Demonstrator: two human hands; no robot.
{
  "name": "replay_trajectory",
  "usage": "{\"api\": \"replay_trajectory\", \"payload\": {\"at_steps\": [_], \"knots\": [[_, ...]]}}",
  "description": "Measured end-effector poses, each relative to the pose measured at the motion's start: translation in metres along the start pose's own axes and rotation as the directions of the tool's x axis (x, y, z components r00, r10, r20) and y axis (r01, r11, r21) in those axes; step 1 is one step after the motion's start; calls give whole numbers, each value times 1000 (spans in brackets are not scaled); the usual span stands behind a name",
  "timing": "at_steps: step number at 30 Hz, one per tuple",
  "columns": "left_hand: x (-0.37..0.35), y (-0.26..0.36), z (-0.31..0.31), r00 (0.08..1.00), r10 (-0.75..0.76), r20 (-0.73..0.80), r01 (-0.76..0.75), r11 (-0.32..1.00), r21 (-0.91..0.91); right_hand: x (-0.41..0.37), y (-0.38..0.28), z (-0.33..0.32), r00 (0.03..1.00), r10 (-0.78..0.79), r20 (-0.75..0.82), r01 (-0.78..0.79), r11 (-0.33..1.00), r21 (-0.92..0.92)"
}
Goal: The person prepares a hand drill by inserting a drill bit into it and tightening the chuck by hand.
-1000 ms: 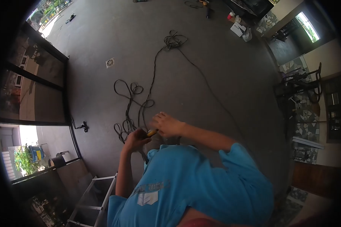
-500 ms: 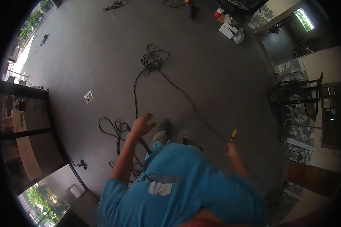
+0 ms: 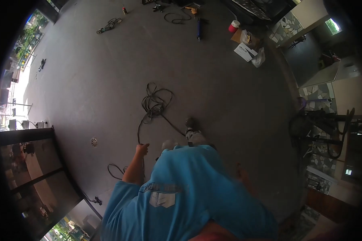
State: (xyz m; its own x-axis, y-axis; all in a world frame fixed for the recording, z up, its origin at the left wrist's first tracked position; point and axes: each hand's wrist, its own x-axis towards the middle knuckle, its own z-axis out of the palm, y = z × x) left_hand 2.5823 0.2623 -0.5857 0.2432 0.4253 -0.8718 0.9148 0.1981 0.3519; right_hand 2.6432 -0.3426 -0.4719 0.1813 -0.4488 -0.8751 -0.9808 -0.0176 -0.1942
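My left hand (image 3: 142, 149) hangs in front of the blue shirt with its fingers curled in, and no object shows in it. Below it on the floor, a dark power cord (image 3: 139, 130) runs up to a loose coil and passes behind the hand. On the other side, my right hand (image 3: 240, 172) is low beside the shirt, dim and smeared. Its fingers cannot be made out, and the yellow-handled tool seen earlier is hidden.
Ahead lie a caulking gun (image 3: 199, 30), an orange power tool (image 3: 193, 11) and a corded grinder (image 3: 106, 29). A red jug (image 3: 233, 26) stands by a white box (image 3: 245, 52). A floor drain (image 3: 94, 142) is at left; exercise equipment (image 3: 321, 128) is at right.
I have stepped forward, so the cord coil and the far tools appear nearer. My left hand's fingers have curled in. My right hand has swung back, and its yellow-handled tool has gone from sight.
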Motion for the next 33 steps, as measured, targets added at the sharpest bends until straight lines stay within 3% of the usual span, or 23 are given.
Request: {"api": "replay_trajectory", "payload": {"at_steps": [1,2,3,5,6,8,10,13,17,19,21,25,29,32,33], "knots": [[-6,14,-7,998,-30,56,18,981,192,75,-44,26,985,-69,160,70,998,3],[-11,28,-15,991,-71,109,25,927,374,56,-126,58,934,-200,297,219,975,-34],[-18,45,-22,990,-79,113,32,927,374,65,-203,98,892,-221,394,271,960,-74],[-15,86,-30,982,43,183,-57,996,71,-9,-353,178,783,-406,472,439,897,43],[-3,104,-30,981,42,188,-55,997,62,-33,-418,214,746,-460,482,515,857,22],[25,141,-31,998,61,-26,-66,951,-301,-53,-531,280,635,-534,558,666,744,-45],[63,188,-31,1000,2,-26,-11,939,-343,-58,-627,347,580,-567,585,731,679,-68],[124,281,-38,997,-72,-24,58,929,-366,-76,-732,429,549,-536,641,714,700,-27],[193,428,-58,997,-64,-38,42,907,-420,-83,-820,496,595,-386,705,593,803,-61],[227,510,-71,998,42,-48,-57,931,-360,-75,-853,519,703,-212,678,418,896,-153],[253,605,-89,984,179,3,-176,970,-170,-55,-888,539,734,-163,659,361,916,-175],[295,784,-102,874,484,-53,-483,875,20,-9,-957,589,827,-92,555,253,942,-222],[314,928,-106,829,546,-125,-560,812,-164,47,-1048,670,895,-50,443,278,838,-469],[358,973,-89,899,408,-159,-437,817,-376,80,-1141,750,943,-37,332,233,784,-575],[375,971,-82,932,327,-155,-362,825,-434,107,-1167,786,950,-61,308,275,634,-723]]}}
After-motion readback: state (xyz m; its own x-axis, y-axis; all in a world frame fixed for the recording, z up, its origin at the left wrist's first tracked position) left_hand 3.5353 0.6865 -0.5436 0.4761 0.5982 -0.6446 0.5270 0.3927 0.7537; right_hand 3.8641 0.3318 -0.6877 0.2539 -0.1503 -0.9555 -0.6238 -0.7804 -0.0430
